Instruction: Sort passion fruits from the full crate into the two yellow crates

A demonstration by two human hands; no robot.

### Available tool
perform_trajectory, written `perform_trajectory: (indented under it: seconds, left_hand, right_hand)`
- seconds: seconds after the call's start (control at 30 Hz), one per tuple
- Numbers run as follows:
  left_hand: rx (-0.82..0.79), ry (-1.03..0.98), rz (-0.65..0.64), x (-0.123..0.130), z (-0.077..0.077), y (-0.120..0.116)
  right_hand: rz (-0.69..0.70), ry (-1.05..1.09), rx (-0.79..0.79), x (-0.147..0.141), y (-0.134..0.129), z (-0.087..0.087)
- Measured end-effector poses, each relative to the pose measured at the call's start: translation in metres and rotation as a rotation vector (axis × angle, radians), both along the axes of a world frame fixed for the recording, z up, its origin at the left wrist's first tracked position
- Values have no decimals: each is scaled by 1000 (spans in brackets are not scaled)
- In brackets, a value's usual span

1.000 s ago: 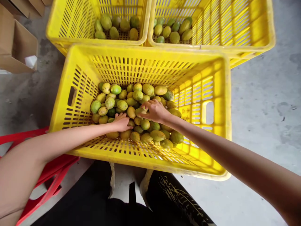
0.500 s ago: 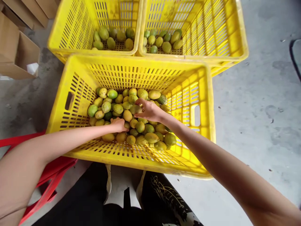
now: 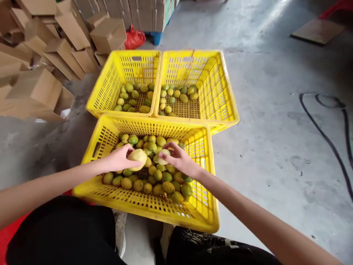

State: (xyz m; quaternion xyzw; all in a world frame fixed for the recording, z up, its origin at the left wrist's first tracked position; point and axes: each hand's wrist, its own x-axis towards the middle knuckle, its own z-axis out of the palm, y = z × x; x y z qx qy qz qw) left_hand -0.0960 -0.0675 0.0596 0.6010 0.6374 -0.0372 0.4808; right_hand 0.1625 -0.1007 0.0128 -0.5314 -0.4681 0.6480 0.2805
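My left hand [image 3: 122, 157] is closed around a pale yellow lemon [image 3: 138, 159], raised over the near yellow crate [image 3: 149, 217]. To its right, my right hand [image 3: 178, 158] grips a greenish lemon [image 3: 162, 157] between thumb and fingers. The two lemons are held apart, side by side. Below them, the crate's floor is covered by many yellow and green lemons [image 3: 167, 187], partly hidden by my hands.
Behind the near crate stand two more yellow crates, a left one [image 3: 100, 90] and a right one [image 3: 233, 106], each with lemons on its floor. Cardboard boxes [image 3: 35, 90] pile up at the far left. A black cable [image 3: 325, 134] lies on the concrete floor at right.
Both hands have come up out of the pile, each with a lemon in it. My view has tilted up, so the rear crates and the boxes show more fully.
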Motion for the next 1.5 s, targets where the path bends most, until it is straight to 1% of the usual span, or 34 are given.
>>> perform_trajectory:
  seconds: [0.03,0.07,0.1,0.13,0.17,0.23,0.3,0.37,0.43,0.5,0.6,0.67,0.73,0.8,0.9,1.03,1.1,1.2,1.3,1.37,1.4,1.5]
  left_hand:
    - [-1,-81,33,3,14,-1]
    - [-8,-186,72,7,25,-3]
    - [-32,-307,132,10,32,-5]
    - [-72,-429,208,13,36,-9]
    - [-123,-526,307,16,37,-12]
    - [-281,-737,488,19,33,-18]
    - [-424,-876,624,20,26,-23]
    - [-497,-917,695,20,21,-26]
    - [-504,-905,752,19,17,-30]
    - [-483,-884,832,19,14,-34]
    - [-456,-866,959,22,10,-39]
    - [-445,-839,1011,27,6,-38]
    - [-419,-779,1041,32,1,-36]
    - [-395,-738,1047,36,-6,-34]
    - [-410,-776,1042,39,-13,-34]
    - [-430,-807,1037,38,-15,-39]
    - [-415,-803,1015,37,-16,-40]
    - [-398,-803,999,34,-22,-41]
    - [-425,-833,1010,30,-31,-40]
    - [-427,-839,1038,28,-36,-39]
    - [-422,-819,1073,27,-38,-39]
    - [-441,-718,1227,27,-40,-36]
  right_hand:
    - [-36,20,11,1,-5,19]
    - [-81,46,-4,1,-10,36]
    - [-142,90,-47,-1,-17,50]
    - [-218,142,-100,-3,-24,60]
    - [-311,201,-154,-6,-30,67]
    - [-486,348,-243,-12,-40,70]
    - [-524,470,-316,-17,-43,66]
    - [-488,525,-377,-20,-40,61]
    - [-466,519,-404,-23,-34,56]
    - [-474,471,-385,-27,-30,52]
    - [-476,368,-353,-33,-31,43]
    - [-492,295,-353,-39,-33,35]
    - [-525,243,-353,-45,-34,26]
    - [-527,232,-363,-48,-33,18]
    - [-511,306,-375,-45,-29,12]
    - [-529,500,-392,-37,-28,14]
    - [-531,554,-419,-36,-29,17]
    - [-558,549,-449,-40,-30,20]
    - [-605,524,-466,-45,-29,20]
    - [-642,485,-457,-47,-29,18]
    - [-655,458,-449,-47,-29,16]
    - [-667,388,-436,-44,-27,10]
